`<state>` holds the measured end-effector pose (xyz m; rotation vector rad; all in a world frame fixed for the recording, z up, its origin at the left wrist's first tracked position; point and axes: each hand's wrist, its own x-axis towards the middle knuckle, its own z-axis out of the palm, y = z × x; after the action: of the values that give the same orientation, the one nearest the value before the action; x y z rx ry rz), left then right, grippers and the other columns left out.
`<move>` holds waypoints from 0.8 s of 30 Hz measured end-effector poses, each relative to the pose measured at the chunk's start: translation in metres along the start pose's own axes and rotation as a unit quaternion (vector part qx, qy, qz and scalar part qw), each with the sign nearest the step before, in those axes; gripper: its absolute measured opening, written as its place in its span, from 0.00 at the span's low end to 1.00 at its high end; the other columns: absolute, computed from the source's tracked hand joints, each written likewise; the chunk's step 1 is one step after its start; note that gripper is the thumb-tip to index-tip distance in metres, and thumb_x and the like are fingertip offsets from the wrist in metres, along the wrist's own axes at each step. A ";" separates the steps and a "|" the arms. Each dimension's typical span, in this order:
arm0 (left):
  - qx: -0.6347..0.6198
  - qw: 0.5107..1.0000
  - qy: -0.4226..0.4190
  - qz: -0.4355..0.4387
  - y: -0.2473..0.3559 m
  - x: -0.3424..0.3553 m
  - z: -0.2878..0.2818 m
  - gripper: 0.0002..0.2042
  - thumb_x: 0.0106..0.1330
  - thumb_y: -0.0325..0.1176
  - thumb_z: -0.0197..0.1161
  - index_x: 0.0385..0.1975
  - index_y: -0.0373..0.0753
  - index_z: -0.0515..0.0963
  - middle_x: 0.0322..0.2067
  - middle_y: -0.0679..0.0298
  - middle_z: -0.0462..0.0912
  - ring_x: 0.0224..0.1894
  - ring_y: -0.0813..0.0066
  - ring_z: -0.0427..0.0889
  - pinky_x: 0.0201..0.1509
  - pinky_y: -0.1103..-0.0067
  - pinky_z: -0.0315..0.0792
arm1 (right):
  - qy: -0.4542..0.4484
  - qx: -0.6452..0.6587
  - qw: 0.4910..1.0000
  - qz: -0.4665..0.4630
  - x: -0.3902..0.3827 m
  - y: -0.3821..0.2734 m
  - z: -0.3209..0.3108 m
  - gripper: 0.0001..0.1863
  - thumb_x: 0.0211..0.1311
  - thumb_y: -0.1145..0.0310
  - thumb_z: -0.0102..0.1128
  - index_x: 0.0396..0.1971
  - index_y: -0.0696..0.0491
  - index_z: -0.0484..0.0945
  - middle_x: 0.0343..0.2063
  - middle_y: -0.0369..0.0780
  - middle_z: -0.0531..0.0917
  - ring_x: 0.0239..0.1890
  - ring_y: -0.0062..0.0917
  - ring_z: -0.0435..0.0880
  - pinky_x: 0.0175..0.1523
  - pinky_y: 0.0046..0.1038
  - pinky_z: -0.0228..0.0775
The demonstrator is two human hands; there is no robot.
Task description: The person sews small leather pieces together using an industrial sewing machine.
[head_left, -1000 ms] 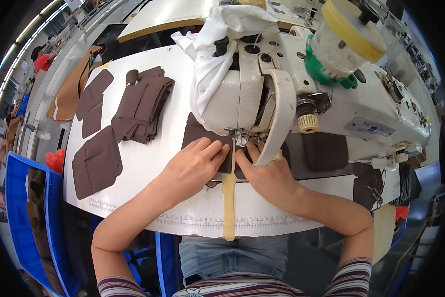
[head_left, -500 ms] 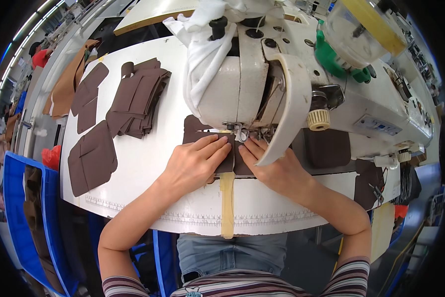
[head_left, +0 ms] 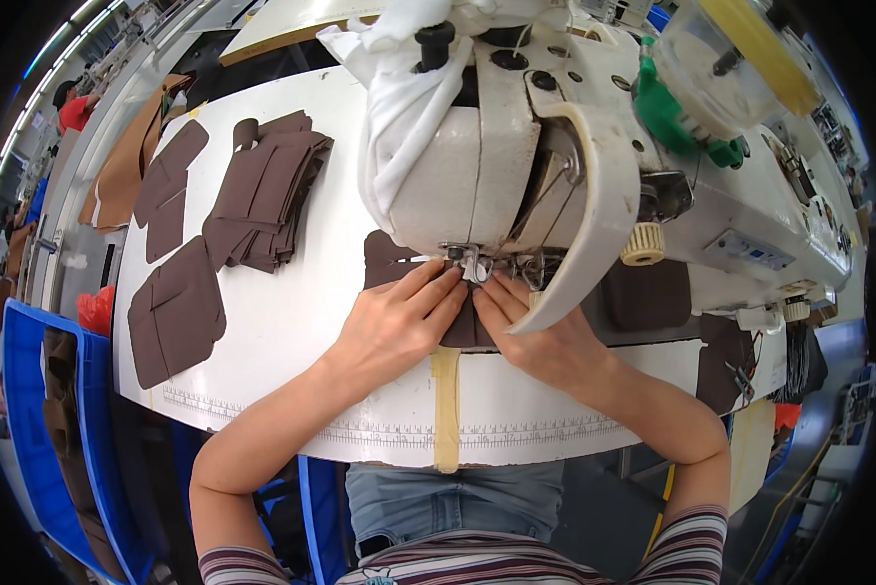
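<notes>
A dark brown cut piece (head_left: 465,330) lies on the white table under the head of a sewing machine (head_left: 423,195). My left hand (head_left: 389,320) rests on it from the left, fingers stretched out and fingertips close to the presser foot (head_left: 476,265). My right hand (head_left: 543,339) lies on its right part with fingers extended, partly covered by the machine's curved white guard (head_left: 609,210). Both hands press down on the piece rather than grasping it. The needle's point is too small to make out between the fingertips.
A stack of brown pieces (head_left: 267,195) and looser brown pieces (head_left: 177,312) lie on the left of the table. More brown material (head_left: 645,292) lies right of the machine head. A blue bin (head_left: 28,439) stands at the left. Yellow tape (head_left: 445,409) crosses the ruler strip.
Both hands have moved slightly, with the left fingertips now nearer the presser foot. The brown piece between them has shifted a little away from me. The whole view has tilted slightly.
</notes>
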<state>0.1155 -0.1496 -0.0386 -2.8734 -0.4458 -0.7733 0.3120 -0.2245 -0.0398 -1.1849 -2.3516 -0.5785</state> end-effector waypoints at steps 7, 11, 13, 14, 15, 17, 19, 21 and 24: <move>-0.003 1.000 0.003 0.006 -0.002 0.001 0.001 0.15 0.49 0.26 0.61 0.37 0.30 0.81 0.44 0.56 0.82 0.50 0.64 0.80 0.44 0.77 0.81 | 0.001 -0.002 1.000 -0.003 0.000 0.000 0.002 0.15 0.42 0.78 0.61 0.35 0.66 0.79 0.29 0.43 0.78 0.33 0.30 0.81 0.42 0.26 0.81; -0.009 1.000 0.003 0.004 -0.003 0.001 0.002 0.14 0.49 0.26 0.61 0.37 0.30 0.81 0.44 0.57 0.82 0.50 0.64 0.80 0.43 0.77 0.81 | -0.006 0.003 1.000 -0.003 -0.002 -0.001 0.003 0.16 0.42 0.78 0.61 0.35 0.66 0.79 0.28 0.43 0.79 0.32 0.30 0.81 0.41 0.26 0.81; -0.013 1.000 -0.001 -0.002 -0.003 0.001 0.003 0.14 0.49 0.26 0.61 0.37 0.30 0.81 0.43 0.57 0.82 0.50 0.64 0.80 0.43 0.77 0.81 | -0.001 0.004 1.000 -0.002 -0.003 -0.001 0.004 0.16 0.42 0.78 0.61 0.35 0.66 0.79 0.29 0.44 0.79 0.31 0.30 0.81 0.40 0.26 0.81; -0.018 1.000 0.001 -0.002 -0.003 0.001 0.003 0.14 0.49 0.26 0.61 0.37 0.30 0.81 0.43 0.57 0.82 0.50 0.64 0.80 0.43 0.77 0.81 | -0.006 0.008 1.000 -0.001 -0.003 0.000 0.004 0.16 0.42 0.78 0.61 0.35 0.66 0.79 0.29 0.45 0.80 0.31 0.30 0.81 0.40 0.26 0.81; -0.027 1.000 0.003 -0.005 -0.004 0.001 0.003 0.14 0.50 0.26 0.61 0.38 0.30 0.81 0.43 0.57 0.82 0.50 0.64 0.80 0.42 0.77 0.81 | 0.001 0.004 1.000 -0.003 -0.003 0.000 0.005 0.16 0.42 0.78 0.61 0.35 0.66 0.79 0.29 0.45 0.80 0.31 0.30 0.81 0.40 0.26 0.81; -0.026 1.000 -0.001 -0.006 -0.005 0.000 0.003 0.14 0.50 0.26 0.61 0.38 0.30 0.80 0.43 0.57 0.82 0.51 0.64 0.80 0.42 0.77 0.81 | -0.002 0.013 1.000 -0.002 -0.002 0.001 0.006 0.16 0.42 0.77 0.61 0.35 0.66 0.79 0.31 0.47 0.81 0.31 0.31 0.82 0.40 0.27 0.81; -0.028 1.000 -0.004 -0.012 -0.005 0.000 0.002 0.14 0.50 0.26 0.61 0.38 0.30 0.80 0.43 0.57 0.82 0.51 0.64 0.80 0.42 0.77 0.81 | -0.006 0.016 1.000 0.006 -0.001 0.001 0.006 0.16 0.41 0.77 0.61 0.35 0.65 0.79 0.32 0.48 0.82 0.31 0.31 0.82 0.40 0.27 0.81; -0.044 0.999 -0.002 -0.011 -0.005 0.001 0.001 0.15 0.50 0.26 0.61 0.38 0.29 0.80 0.43 0.57 0.82 0.51 0.64 0.79 0.43 0.77 0.81 | -0.015 0.019 1.000 0.012 -0.001 0.001 0.003 0.16 0.41 0.77 0.61 0.35 0.65 0.79 0.33 0.48 0.82 0.32 0.31 0.82 0.39 0.27 0.81; -0.048 0.999 0.001 -0.012 -0.004 0.000 -0.002 0.15 0.50 0.27 0.62 0.38 0.30 0.80 0.43 0.57 0.82 0.51 0.65 0.79 0.42 0.77 0.81 | -0.012 0.024 1.000 0.004 -0.004 -0.002 -0.004 0.15 0.42 0.77 0.61 0.35 0.64 0.79 0.33 0.47 0.82 0.34 0.30 0.82 0.39 0.27 0.81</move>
<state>0.1132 -0.1467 -0.0372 -2.9603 -0.4549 -0.8215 0.3134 -0.2302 -0.0385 -1.1850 -2.3666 -0.5049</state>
